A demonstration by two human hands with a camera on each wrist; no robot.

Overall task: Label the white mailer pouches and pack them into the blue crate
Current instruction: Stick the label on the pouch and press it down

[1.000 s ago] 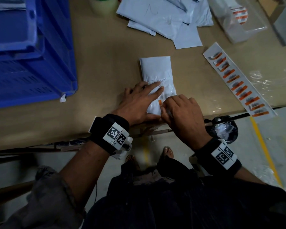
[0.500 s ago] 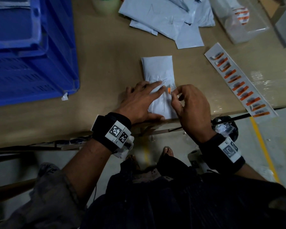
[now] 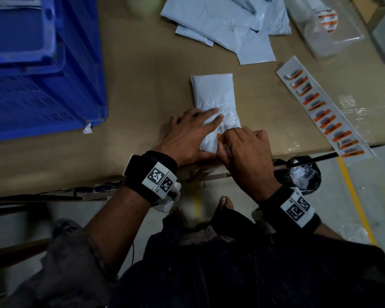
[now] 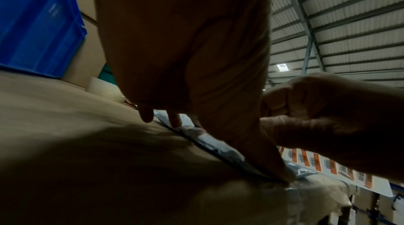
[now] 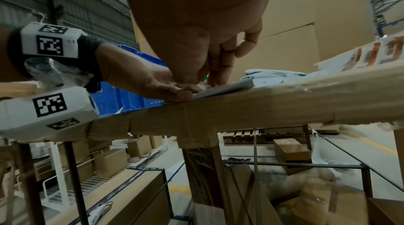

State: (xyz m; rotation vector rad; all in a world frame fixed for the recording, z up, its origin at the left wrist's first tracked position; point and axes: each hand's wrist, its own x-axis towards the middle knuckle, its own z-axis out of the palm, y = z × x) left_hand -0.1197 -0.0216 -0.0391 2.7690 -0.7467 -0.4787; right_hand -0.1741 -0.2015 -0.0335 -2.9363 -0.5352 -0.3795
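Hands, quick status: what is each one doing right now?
Left hand: open, fingers flat, pressing the white pouch onto the table.
Right hand: fingers curled, pinching an orange label against the pouch.

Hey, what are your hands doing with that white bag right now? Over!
Left hand flat, pinning the white pouch to the table. Right hand pressing an orange label onto it. Blue crate waiting at left, path clear.
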